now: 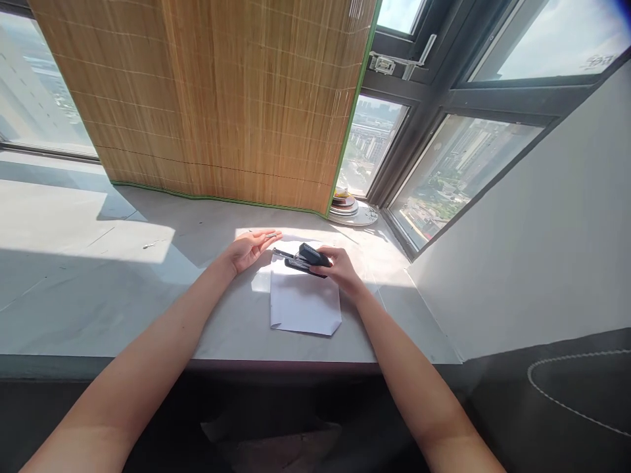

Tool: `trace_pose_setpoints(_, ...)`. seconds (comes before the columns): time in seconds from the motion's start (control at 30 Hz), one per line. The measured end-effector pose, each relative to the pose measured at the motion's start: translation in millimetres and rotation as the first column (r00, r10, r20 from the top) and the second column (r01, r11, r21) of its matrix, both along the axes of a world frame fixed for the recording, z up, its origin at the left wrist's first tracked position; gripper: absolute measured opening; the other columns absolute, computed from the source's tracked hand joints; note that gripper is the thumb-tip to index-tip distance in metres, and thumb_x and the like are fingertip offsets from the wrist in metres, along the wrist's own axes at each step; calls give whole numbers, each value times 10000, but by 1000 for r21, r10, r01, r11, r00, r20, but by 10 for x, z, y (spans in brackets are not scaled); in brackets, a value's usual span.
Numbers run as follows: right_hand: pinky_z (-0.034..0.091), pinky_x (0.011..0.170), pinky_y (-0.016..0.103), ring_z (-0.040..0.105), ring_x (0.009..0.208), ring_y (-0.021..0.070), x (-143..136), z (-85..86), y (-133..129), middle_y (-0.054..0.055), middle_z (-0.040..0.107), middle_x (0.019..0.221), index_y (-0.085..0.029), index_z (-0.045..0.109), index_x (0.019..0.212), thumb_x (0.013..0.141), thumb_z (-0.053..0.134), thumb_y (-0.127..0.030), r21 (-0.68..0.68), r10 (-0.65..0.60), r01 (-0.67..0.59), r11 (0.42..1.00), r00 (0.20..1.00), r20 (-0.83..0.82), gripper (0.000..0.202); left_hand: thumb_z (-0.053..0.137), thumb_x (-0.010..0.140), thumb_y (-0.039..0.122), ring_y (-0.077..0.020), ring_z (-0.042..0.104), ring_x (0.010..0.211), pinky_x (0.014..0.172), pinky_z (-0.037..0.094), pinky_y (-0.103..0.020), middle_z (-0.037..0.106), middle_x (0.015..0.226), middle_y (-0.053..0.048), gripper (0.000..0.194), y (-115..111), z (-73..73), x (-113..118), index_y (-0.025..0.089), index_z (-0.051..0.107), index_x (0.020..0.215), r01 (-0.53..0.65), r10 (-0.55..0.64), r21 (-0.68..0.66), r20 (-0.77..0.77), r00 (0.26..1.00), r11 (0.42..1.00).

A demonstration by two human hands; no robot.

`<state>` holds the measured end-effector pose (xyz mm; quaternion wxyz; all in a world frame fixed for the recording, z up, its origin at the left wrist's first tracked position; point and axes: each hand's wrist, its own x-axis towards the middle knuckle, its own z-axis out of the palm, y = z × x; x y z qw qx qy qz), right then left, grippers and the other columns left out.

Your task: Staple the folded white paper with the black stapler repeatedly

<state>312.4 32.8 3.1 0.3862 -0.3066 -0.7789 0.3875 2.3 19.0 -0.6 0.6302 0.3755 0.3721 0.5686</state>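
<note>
A black stapler (311,257) is in my right hand (340,268), its top raised and a thin metal part sticking out to the left. Beneath it, white paper (305,303) lies on the pale marble-look sill, with its lower corners folded or bent. To the left of the stapler, my left hand (250,249) is turned palm up, and a small thin strip, perhaps staples (271,234), rests on its fingers.
A stack of plates (352,213) stands in the window corner. The bamboo blind (211,98) hangs behind the sill (123,309). Small debris (149,246) lies at the left. A white wall rises at the right.
</note>
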Motion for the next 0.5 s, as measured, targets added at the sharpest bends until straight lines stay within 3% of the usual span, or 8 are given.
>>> trace_pose_setpoints(0.07, 452, 701, 303, 630, 846, 207, -13, -5, -22, 13, 731, 916, -216, 840, 972, 766, 879, -396, -45, 105, -103, 994, 993, 43, 277, 729, 927, 140, -363, 585, 1499, 1360, 397, -455, 712, 1429, -237, 257, -24, 11, 33, 87, 794, 1170, -3, 3, 15, -49, 999, 1000)
trace_pose_setpoints(0.17, 455, 710, 298, 635, 854, 204, -43, -13, -45, 22, 728, 919, -200, 829, 952, 759, 887, -394, -62, 180, -176, 982, 981, 66, 279, 890, 842, 205, -394, 649, 1417, 1330, 433, -525, 716, 1422, -227, 371, -74, 37, 80, 106, 790, 1186, -3, 7, 44, -108, 994, 999)
trace_pose_setpoints(0.3, 530, 823, 347, 689, 977, 245, -47, 40, -65, 60, 762, 1062, -203, 814, 1058, 850, 847, -414, -35, 266, -264, 964, 959, 102, 299, 1003, 745, 287, -375, 721, 1293, 1247, 490, -609, 754, 1355, -202, 526, -113, 70, 110, 149, 768, 1195, 27, -7, 134, -153, 988, 991)
trace_pose_setpoints(0.5, 499, 1112, 532, 615, 1297, 311, -86, 163, -165, 77, 753, 1360, -306, 676, 1475, 1062, 646, -398, 243, 148, -162, 957, 986, 74, 424, 1005, 741, 324, -352, 695, 1333, 1230, 460, -569, 793, 1300, -166, 549, -160, 134, 151, 208, 763, 1220, 34, 66, 343, -275, 959, 939)
